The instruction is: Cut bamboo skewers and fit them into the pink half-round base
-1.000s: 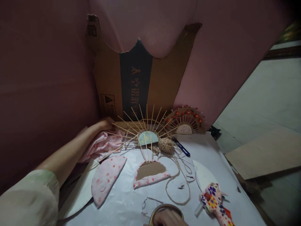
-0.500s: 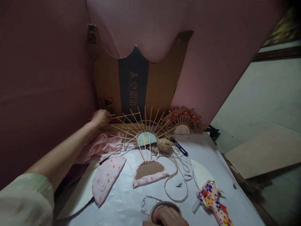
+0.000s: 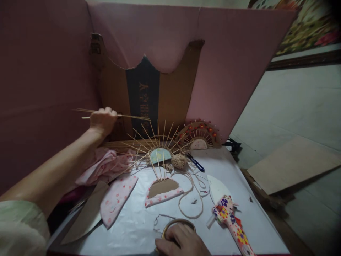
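Observation:
My left hand (image 3: 102, 122) is raised in front of the cardboard, its fingers closed around several thin bamboo sticks (image 3: 133, 116). Below it lie a bundle of sticks (image 3: 118, 144) and crumpled pink dotted cloth (image 3: 106, 165). My right hand (image 3: 183, 240) is at the near edge, fingers curled over a gold-brown ring (image 3: 170, 223); its kind is unclear. Ahead is a half-round cardboard piece edged with pink cloth (image 3: 163, 187), with a few sticks standing from its top. Behind that, a frame of fanned sticks has a light green half-round base (image 3: 160, 155).
A twine ball (image 3: 179, 161) trails cord across the white table (image 3: 128, 227). Nearby lie a dark blue cutter (image 3: 195, 162), a pink dotted half-round (image 3: 117, 202) and a flowered cloth-covered tool (image 3: 230, 220). A finished-looking fan (image 3: 199, 135) leans behind, beside cut cardboard (image 3: 176, 92).
My left hand has risen from beside the stick bundle, lifting the sticks it grips. The view has shifted a little. My right hand stays at the ring.

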Tool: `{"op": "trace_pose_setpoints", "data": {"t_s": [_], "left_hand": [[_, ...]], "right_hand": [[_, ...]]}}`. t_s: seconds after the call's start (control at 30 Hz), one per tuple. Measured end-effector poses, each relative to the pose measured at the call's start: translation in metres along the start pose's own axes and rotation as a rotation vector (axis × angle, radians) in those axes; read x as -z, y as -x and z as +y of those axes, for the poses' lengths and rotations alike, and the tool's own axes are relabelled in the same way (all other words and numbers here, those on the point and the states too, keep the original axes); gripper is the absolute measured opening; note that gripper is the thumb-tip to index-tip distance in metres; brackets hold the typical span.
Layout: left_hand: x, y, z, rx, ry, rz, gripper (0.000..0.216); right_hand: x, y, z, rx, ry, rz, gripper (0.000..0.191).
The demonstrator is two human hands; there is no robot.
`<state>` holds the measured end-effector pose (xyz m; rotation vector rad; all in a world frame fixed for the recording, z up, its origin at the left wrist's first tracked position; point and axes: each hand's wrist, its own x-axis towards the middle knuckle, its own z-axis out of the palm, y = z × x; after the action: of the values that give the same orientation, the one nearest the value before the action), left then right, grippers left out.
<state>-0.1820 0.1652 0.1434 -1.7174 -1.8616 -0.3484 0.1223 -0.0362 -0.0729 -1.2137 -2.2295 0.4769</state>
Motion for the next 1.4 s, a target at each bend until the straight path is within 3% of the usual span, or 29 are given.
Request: {"op": "trace_pose_setpoints", "data": {"t_s": [0.1, 0.13, 0.17, 0.2, 0.27, 0.33, 0.4, 0.47, 0.57, 0.7, 0.87, 0.97, 1.07, 1.17, 1.27, 1.4], "left_hand": [[0.028, 0.007, -0.004, 0.053, -0.008, 0.030, 0.035], [0.036, 0.012, -0.004, 0.102, 0.020, 0.066, 0.036], [0.043, 0.018, -0.002, 0.222, 0.069, 0.106, 0.034], [0.050, 0.026, 0.002, 0.250, 0.179, 0.094, 0.033], [0.059, 0.048, 0.014, 0.360, 0.593, 0.096, 0.034], [0.065, 0.077, 0.033, 0.485, 1.074, -0.122, 0.030], [0.069, 0.109, 0.057, 0.425, 1.449, -0.475, 0.025], [0.073, 0.139, 0.081, 0.380, 1.636, -0.777, 0.022], [0.082, 0.176, 0.115, 0.385, 1.781, -1.049, 0.029], [0.090, 0.205, 0.147, 0.311, 1.866, -1.233, 0.033], [0.085, 0.213, 0.163, 0.295, 1.989, -1.194, 0.028], [0.075, 0.205, 0.160, 0.378, 2.042, -1.073, 0.018], [0.060, 0.193, 0.152, 0.520, 2.070, -0.965, 0.012], [0.042, 0.190, 0.147, 0.579, 2.157, -0.919, 0.012], [0.029, 0.198, 0.145, 0.599, 2.218, -0.905, 0.020], [0.021, 0.214, 0.147, 0.553, 2.234, -0.978, 0.032]], "right_hand": [[0.021, -0.001, -0.006, 0.315, -0.011, -0.046, 0.036], [0.028, -0.001, -0.009, 0.345, -0.050, -0.044, 0.045], [0.034, -0.001, -0.012, 0.317, -0.087, -0.038, 0.051], [0.039, -0.001, -0.016, 0.266, -0.105, -0.038, 0.051], [0.047, 0.000, -0.021, 0.151, -0.119, -0.031, 0.048], [0.052, 0.000, -0.024, 0.104, -0.125, -0.008, 0.040], [0.058, -0.003, -0.026, 0.106, -0.157, 0.068, 0.028], [0.069, -0.009, -0.027, 0.091, -0.242, 0.191, 0.016], [0.088, -0.022, -0.030, -0.018, -0.524, 0.288, 0.021], [0.103, -0.033, -0.037, -0.119, -0.895, 0.188, 0.035], [0.131, -0.032, -0.045, -0.101, -0.984, 0.176, 0.029], [0.163, -0.030, -0.041, 0.048, -0.767, 0.371, 0.021], [0.180, -0.030, -0.021, 0.287, -0.255, 0.556, 0.011], [0.168, -0.029, 0.012, 0.440, 0.264, 0.440, 0.021], [0.145, -0.028, 0.044, 0.434, 0.673, 0.229, 0.024], [0.132, -0.030, 0.068, 0.453, 0.761, 0.138, 0.019]]}}
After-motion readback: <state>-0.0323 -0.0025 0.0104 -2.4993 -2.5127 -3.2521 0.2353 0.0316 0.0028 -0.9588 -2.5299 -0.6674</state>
